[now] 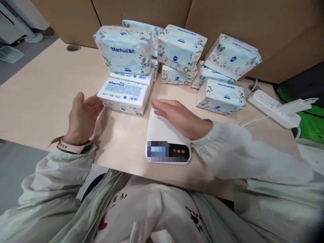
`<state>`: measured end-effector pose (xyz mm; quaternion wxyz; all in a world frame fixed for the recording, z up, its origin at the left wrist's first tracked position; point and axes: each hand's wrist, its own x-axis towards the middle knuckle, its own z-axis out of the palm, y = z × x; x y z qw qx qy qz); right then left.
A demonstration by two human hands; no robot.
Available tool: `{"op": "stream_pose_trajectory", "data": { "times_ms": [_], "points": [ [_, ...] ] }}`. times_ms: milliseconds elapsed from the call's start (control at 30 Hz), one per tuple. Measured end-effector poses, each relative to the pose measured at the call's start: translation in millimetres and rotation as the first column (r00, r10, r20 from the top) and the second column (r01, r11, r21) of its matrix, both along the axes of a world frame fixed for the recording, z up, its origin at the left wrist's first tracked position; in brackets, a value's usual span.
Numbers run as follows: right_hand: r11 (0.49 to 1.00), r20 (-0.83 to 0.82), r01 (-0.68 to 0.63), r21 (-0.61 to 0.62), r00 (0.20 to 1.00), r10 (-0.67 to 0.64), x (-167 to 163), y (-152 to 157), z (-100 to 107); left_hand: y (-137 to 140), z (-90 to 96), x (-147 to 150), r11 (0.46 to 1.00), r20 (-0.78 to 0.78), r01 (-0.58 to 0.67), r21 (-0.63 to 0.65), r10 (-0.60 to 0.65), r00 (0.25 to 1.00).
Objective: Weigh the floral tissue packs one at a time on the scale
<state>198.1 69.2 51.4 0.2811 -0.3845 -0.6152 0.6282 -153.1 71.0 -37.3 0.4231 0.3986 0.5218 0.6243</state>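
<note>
A tissue pack (124,92) lies flat on the table, its printed side up, in front of a leaning stack. At its left end is my left hand (85,114), fingers extended and palm turned toward the pack; whether the fingertips touch it I cannot tell. My right hand (174,116) is stretched out flat on the pack's right side, over a white digital scale (162,130), with nothing in its grasp. The scale's display is blurred out, and gold buttons show beside it. Behind the flat pack, a larger tissue pack (124,50) stands tilted on others.
More tissue packs stand at the back, including a middle one (181,47), a right one (233,55) and a small one (220,97). A white power strip (274,108) with a plugged-in charger lies at the right. A brown partition (141,11) borders the table (37,91) behind.
</note>
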Motion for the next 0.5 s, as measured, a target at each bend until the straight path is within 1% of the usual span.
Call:
{"op": "stream_pose_trajectory", "data": {
  "times_ms": [33, 67, 100, 167, 200, 267, 333, 400, 433, 500],
  "points": [
    [0.999, 0.001, -0.029, 0.018, 1.0, 0.029, -13.3, 7.9, -3.3, -5.4, -2.4, 5.0, 0.998, -0.012, 0.067, 0.001, -0.067, 0.998],
    [0.998, -0.004, -0.052, 0.044, 0.999, 0.052, -23.5, 12.8, -5.8, -13.3, -1.5, 12.4, 0.994, -0.035, 0.108, 0.032, -0.107, 0.994],
    [0.995, -0.014, -0.061, 0.076, 0.998, 0.062, -29.8, 14.1, -6.9, -23.6, 2.3, 21.6, 0.989, -0.064, 0.129, 0.072, -0.125, 0.99],
    [0.988, -0.042, -0.024, 0.152, 0.999, 0.031, -29.4, 5.8, -3.8, -48.9, 16.8, 43.3, 0.982, -0.113, 0.123, 0.145, -0.107, 0.988],
    [0.981, -0.06, 0.013, 0.193, 0.998, -0.002, -22.9, -3.1, 0.3, -62.0, 26.1, 55.0, 0.98, -0.128, 0.111, 0.167, -0.09, 0.988],
    [0.963, -0.083, 0.087, 0.257, 0.994, -0.067, -0.7, -26.0, 11.6, -84.3, 44.8, 78.0, 0.981, -0.132, 0.098, 0.168, -0.076, 0.988],
    [0.943, -0.091, 0.148, 0.298, 0.988, -0.127, 27.3, -49.8, 21.3, -97.6, 58.6, 98.6, 0.982, -0.123, 0.11, 0.156, -0.091, 0.988],
    [0.926, -0.089, 0.209, 0.314, 0.978, -0.19, 54.0, -69.1, 22.9, -101.6, 63.8, 115.5, 0.975, -0.139, 0.15, 0.165, -0.127, 0.982],
    [0.917, -0.086, 0.243, 0.317, 0.97, -0.228, 65.4, -76.3, 19.4, -101.3, 63.2, 122.2, 0.967, -0.167, 0.19, 0.171, -0.161, 0.973],
    [0.892, -0.09, 0.301, 0.338, 0.954, -0.288, 83.7, -85.7, 5.0, -98.1, 57.3, 132.5, 0.939, -0.249, 0.294, 0.181, -0.245, 0.937]
  ]
}}
